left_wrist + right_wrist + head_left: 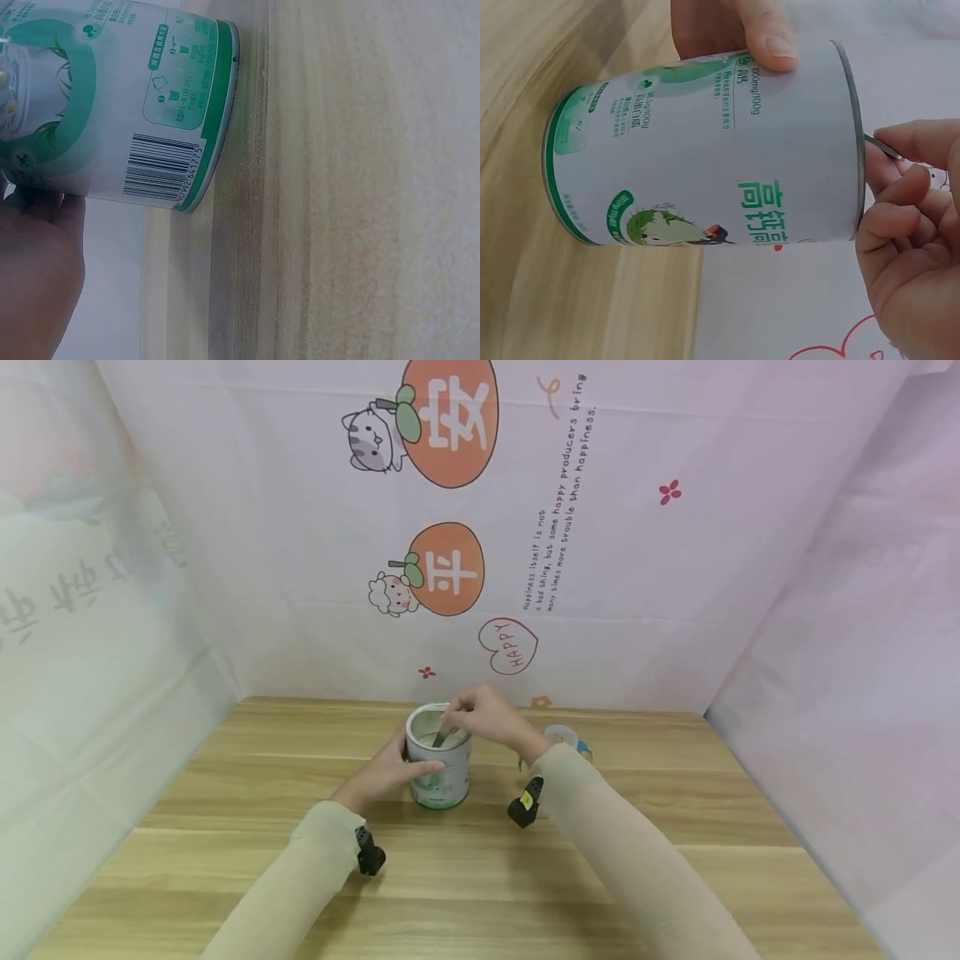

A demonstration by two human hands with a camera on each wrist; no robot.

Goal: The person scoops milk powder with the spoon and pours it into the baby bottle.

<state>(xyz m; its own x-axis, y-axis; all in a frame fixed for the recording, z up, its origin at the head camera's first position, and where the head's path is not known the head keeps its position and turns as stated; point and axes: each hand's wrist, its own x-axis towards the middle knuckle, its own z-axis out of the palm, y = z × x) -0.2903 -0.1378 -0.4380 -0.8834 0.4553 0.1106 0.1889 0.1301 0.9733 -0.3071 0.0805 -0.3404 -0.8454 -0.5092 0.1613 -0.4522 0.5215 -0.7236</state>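
Note:
A white-and-green milk powder can [442,787] stands upright and uncovered on the wooden table. My left hand [386,768] grips its left side, with the thumb across the front and the fingers partly hidden behind. In the left wrist view, a barcode and green band show near the can's base [180,169]. Over the rim, my right hand [487,718] pinches a thin metal spoon [442,736] that slants down into the can; its lower end is out of sight inside. The spoon's handle [883,147] crosses the rim in the right wrist view.
A small cup with a pale round top [561,734] and a blue part at its side stands right of the can, partly hidden by the right forearm. A printed white cloth [615,643] hangs along the table's back edge, with more cloth on both sides.

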